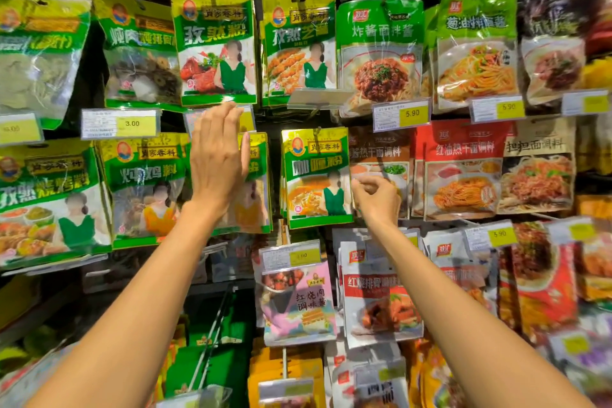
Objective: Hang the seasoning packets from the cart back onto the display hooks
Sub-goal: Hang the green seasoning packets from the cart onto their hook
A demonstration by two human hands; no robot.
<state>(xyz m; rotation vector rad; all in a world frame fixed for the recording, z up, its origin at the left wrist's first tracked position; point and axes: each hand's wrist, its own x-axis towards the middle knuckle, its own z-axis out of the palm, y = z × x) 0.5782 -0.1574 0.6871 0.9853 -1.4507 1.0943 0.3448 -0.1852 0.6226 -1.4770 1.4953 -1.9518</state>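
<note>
Many glossy flat seasoning packets [317, 177]

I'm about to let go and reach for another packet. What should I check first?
1. Curry packet on its hook: ok, hangs straight.
2. Right hand free of the packet: cannot tell, fingers curled at its right edge.
3. Left hand empty: ok, open and flat before the neighbouring green packets.
4. Price tag above the hook seated: not ok, tipped up flat.
5. Cart stock: cannot tell, not clearly in view.
</note>
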